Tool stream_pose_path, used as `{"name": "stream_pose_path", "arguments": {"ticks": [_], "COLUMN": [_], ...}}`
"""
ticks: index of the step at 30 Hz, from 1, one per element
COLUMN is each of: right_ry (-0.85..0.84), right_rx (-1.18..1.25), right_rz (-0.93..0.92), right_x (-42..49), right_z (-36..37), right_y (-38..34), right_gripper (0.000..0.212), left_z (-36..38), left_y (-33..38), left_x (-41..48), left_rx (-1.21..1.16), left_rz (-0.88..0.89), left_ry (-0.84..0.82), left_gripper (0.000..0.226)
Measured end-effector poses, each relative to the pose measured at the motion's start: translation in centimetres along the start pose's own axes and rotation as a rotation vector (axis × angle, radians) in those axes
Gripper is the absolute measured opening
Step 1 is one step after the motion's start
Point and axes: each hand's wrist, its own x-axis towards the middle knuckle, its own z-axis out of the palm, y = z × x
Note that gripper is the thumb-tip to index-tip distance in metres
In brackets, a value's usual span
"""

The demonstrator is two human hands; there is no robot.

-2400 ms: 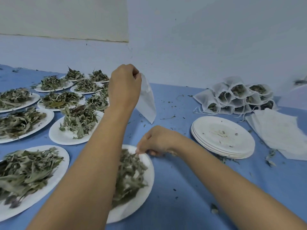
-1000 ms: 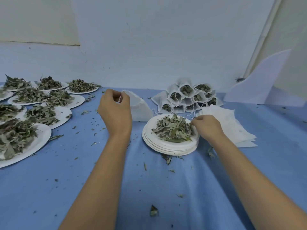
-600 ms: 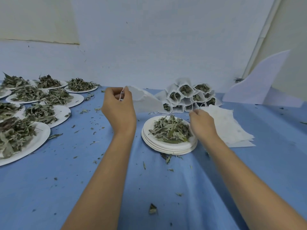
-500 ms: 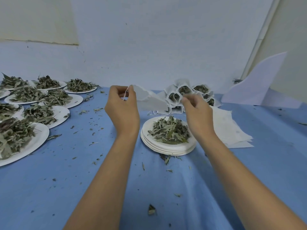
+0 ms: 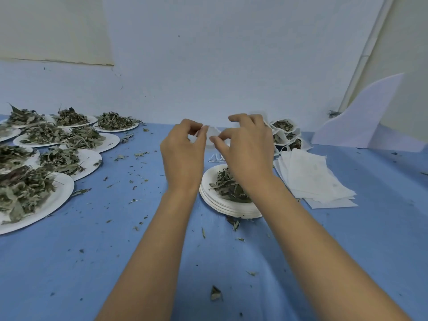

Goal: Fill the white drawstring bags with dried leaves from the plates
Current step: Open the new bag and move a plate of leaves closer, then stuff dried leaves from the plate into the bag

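- Both hands are raised over the middle of the table [image 5: 111, 256], toward its far edge; the left hand [image 5: 183, 158] pinches one lip of a white drawstring bag [image 5: 212, 137] between thumb and forefinger, and the right hand [image 5: 249, 154] pinches the opposite lip the same way, its other fingers curled above; most of the bag is hidden behind the fingers
- The step in hand looks to be parting the mouth of the bag before any leaves go in; to do it well I would draw the two lips apart gently, since the cloth looks thin; keep the mouth upward and right over the stack of plates [image 5: 228, 208] below the right wrist, so that spills fall back on the plate; then let the left hand alone hold the mouth wide while the right gathers the leaves [image 5: 228, 187]
- Take small pinches; the scraps strewn over the blue cloth suggest the leaves crumble and scatter easily; mind the loose cord [image 5: 215, 158] lying just beyond the stack
- Counted: one bag in the hands; one stack of about four or five plates, only the top one loaded; nine heaped plates [image 5: 89, 162] as far as I can count along the left edge, some cut off from view; filled bags [image 5: 283, 125] piled at the far edge, four mouths showing, the rest hidden behind the right hand; one flat pile of empty bags [image 5: 312, 179] beside the stack toward the right edge, too many layers to count
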Motion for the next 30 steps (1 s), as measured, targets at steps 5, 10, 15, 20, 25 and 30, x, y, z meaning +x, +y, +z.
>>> {"name": "stream_pose_path", "arguments": {"ticks": [5, 10, 15, 20, 25, 30], "right_ry": [-0.082, -0.119, -0.116, -0.135, -0.131, -0.095], "right_rx": [0.046, 0.107, 0.179, 0.163, 0.138, 0.107], "right_rz": [0.014, 0.084, 0.108, 0.113, 0.144, 0.160], "right_x": [-0.4, -0.9, -1.4, -1.6, -1.6, -1.7], "right_z": [1.0, 1.9, 2.5, 2.8, 3.2, 3.5], "right_y": [0.4, 0.7, 0.8, 0.6, 0.3, 0.4], "right_gripper": [0.021, 0.031, 0.033, 0.030, 0.024, 0.031], "left_z": [-0.3, -1.2, -2.1, -2.3, -1.9, -0.8], "left_y": [0.1, -0.1, -0.6, -1.8, -0.7, 0.2], "left_x": [0.1, 0.8, 1.3, 1.5, 1.5, 0.6], "left_rx": [0.070, -0.053, -0.046, 0.479, 0.192, 0.183], "left_rz": [0.007, -0.169, -0.214, -0.052, -0.047, -0.016], "left_ry": [-0.262, -0.475, -0.399, -0.217, -0.249, -0.583], "left_gripper": [0.008, 0.012, 0.016, 0.022, 0.014, 0.016]}}
